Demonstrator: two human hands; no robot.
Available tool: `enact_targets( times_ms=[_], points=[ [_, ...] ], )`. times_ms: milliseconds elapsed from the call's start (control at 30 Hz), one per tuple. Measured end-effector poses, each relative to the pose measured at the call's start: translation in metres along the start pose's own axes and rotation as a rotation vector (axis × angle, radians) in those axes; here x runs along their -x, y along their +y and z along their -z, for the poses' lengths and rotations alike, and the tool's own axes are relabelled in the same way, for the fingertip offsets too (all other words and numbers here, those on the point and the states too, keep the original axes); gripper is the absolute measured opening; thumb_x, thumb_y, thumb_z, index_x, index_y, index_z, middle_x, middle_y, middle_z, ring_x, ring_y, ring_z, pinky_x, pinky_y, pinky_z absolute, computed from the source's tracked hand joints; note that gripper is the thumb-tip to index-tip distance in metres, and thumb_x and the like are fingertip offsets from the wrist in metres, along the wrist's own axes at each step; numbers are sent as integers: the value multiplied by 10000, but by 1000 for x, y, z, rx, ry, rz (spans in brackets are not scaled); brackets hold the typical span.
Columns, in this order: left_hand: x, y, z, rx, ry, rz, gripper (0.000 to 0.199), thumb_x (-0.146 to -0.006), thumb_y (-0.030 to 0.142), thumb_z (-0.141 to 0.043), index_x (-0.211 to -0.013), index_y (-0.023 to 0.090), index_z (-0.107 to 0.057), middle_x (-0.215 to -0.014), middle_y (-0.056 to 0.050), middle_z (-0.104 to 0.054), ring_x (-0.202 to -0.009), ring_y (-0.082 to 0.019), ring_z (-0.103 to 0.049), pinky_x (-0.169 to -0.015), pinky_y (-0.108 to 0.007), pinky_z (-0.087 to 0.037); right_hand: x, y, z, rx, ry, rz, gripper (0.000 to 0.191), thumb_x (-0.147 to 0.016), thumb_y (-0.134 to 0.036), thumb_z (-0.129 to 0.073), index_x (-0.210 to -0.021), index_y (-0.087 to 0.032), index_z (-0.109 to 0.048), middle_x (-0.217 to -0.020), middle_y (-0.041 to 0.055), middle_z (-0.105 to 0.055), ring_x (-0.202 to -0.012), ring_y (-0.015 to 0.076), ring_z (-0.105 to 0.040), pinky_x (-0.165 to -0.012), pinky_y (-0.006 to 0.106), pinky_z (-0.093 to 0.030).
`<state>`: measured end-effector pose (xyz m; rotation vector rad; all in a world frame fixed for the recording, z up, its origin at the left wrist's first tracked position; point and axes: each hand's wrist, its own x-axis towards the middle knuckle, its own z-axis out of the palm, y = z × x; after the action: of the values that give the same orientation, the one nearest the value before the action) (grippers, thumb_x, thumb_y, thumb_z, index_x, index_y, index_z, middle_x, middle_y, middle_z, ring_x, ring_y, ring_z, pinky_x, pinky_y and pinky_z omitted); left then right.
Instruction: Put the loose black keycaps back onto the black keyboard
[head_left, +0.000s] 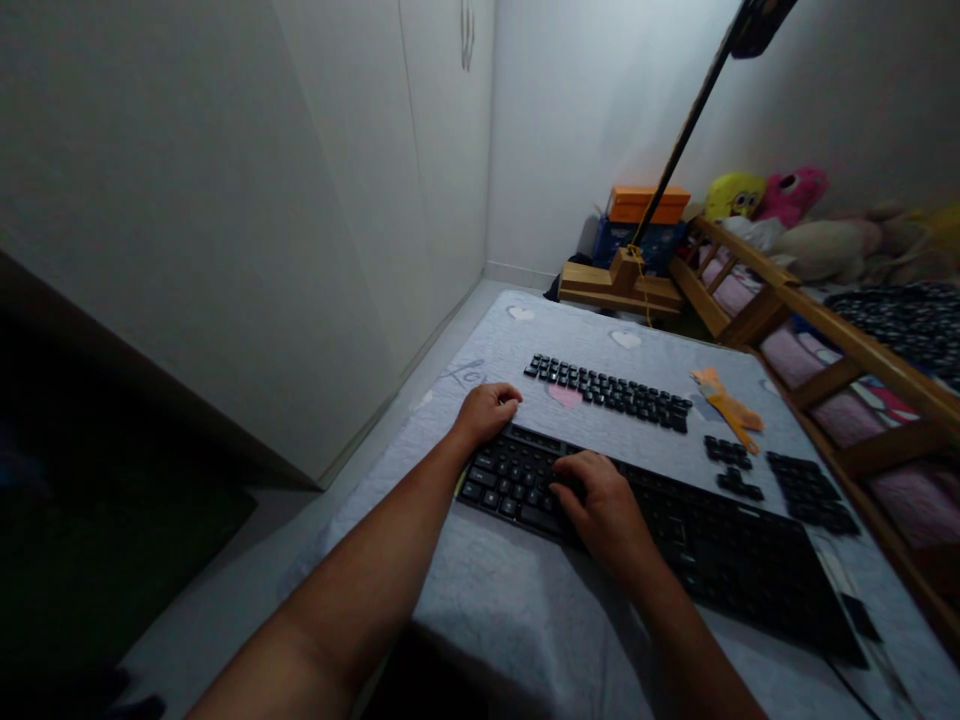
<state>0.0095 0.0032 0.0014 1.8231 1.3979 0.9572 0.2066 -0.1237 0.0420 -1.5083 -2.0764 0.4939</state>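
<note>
A black keyboard [720, 545] lies slantwise on the patterned cloth, its left section fitted with keycaps [510, 487] and the section to the right of my hand largely bare. My left hand [484, 412] is closed at the keyboard's far left corner; whatever its curled fingers hold is hidden. Over the keys in the left half, my right hand [598, 492] has its fingers bent and its thumb close to the index finger. A tiny piece there would not show. Beyond the keyboard, loose black keycaps [609, 388] are laid out in rows.
Smaller keycap groups [727, 452] and a keypad block [811, 492] sit at the right. An orange-handled brush [726, 405] lies beside them. A wooden bed rail [832, 330] borders the right side, a white wardrobe [352, 180] the left. A pole stand [622, 285] is at the back.
</note>
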Motion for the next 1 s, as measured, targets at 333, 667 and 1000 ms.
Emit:
enact_targets(
  times_ms=[333, 667, 1000],
  points=[
    [0, -1, 0, 1, -4, -4, 225, -764, 219, -561, -882, 152, -740, -822, -34, -732, -790, -166, -658, -775, -264, -510, 5, 6, -13, 8, 47, 34, 137, -852, -107, -578, -940, -187, -645, -939, 67, -651, -920, 238, -548, -846, 379, -442],
    [-1, -2, 0, -14, -2, 5, 233, -756, 242, -562, -877, 159, -743, -808, -32, -733, -784, -169, -662, -754, -263, -520, 5, 4, -14, 13, 34, 63, 103, -869, -111, -576, -853, -204, -617, -879, 48, -626, -883, 226, -523, -791, 342, -417],
    [-1, -1, 1, -16, -4, 10, 230, -757, 234, -564, -882, 162, -743, -827, -32, -741, -805, -169, -671, -764, -256, -522, 3, 1, -18, 41, 11, 72, 91, -862, -114, -597, -870, -195, -637, -895, 47, -627, -893, 222, -524, -815, 352, -418]
  ],
)
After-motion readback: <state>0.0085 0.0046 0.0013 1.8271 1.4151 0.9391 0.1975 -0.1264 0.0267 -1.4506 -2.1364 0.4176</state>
